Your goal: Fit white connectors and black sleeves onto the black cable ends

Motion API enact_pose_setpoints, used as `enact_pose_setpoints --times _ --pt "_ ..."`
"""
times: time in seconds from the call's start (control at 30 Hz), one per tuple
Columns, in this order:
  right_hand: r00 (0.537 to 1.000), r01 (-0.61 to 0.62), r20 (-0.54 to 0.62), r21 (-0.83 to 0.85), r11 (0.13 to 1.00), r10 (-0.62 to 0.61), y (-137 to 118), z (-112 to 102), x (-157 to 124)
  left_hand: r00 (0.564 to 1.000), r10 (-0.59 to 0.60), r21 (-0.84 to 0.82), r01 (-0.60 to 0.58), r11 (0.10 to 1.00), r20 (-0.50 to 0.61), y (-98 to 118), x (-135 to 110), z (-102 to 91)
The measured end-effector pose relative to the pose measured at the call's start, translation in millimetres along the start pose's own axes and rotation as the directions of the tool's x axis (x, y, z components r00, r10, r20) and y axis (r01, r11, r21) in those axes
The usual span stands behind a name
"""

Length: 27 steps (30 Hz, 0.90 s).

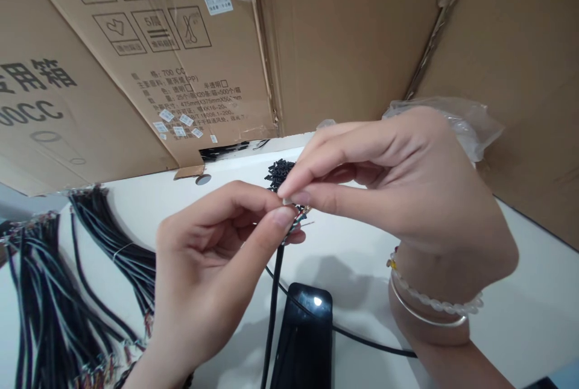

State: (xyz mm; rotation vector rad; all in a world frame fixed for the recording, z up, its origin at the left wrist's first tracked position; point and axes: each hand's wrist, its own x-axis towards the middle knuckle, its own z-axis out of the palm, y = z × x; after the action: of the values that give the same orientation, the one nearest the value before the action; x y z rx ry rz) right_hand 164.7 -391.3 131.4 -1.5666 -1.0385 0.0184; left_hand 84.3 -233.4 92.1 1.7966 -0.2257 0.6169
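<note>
My left hand point(212, 268) pinches the stripped end of a black cable point(274, 316) between thumb and fingertips, with thin coloured wires showing at the tip. My right hand point(398, 196) comes in from the right and holds a small white part point(286, 201) between thumb and forefinger, right against that cable end. Its exact shape is mostly hidden by the fingertips. Just behind the fingers lies a small heap of black sleeves or pieces point(278, 173). A beaded bracelet and a silver bangle point(429, 307) circle my right wrist.
Bundles of black cables with crimped ends point(49, 292) lie on the white table point(353, 244) at left. A black foot-pedal-like device point(303, 341) with its cord sits below my hands. Printed cardboard cartons point(181, 57) and a plastic bag point(447, 123) stand behind.
</note>
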Motion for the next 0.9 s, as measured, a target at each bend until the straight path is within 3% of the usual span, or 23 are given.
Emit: enact_pose_setpoints --times 0.2,0.57,0.9 --pt "1.000 -0.011 0.017 -0.015 1.000 0.011 -2.3 -1.5 -0.5 1.000 0.002 -0.007 -0.002 1.000 -0.003 0.8 1.0 0.4" --pt "1.000 -0.022 -0.013 -0.158 0.987 0.020 -3.8 -3.6 -2.0 0.987 -0.158 -0.085 0.154 0.984 -0.032 4.4 7.1 4.7" --pt "1.000 -0.007 0.001 -0.158 0.987 0.007 -2.9 -2.1 -0.2 0.987 -0.160 -0.143 0.161 0.977 0.015 1.0 5.3 1.8"
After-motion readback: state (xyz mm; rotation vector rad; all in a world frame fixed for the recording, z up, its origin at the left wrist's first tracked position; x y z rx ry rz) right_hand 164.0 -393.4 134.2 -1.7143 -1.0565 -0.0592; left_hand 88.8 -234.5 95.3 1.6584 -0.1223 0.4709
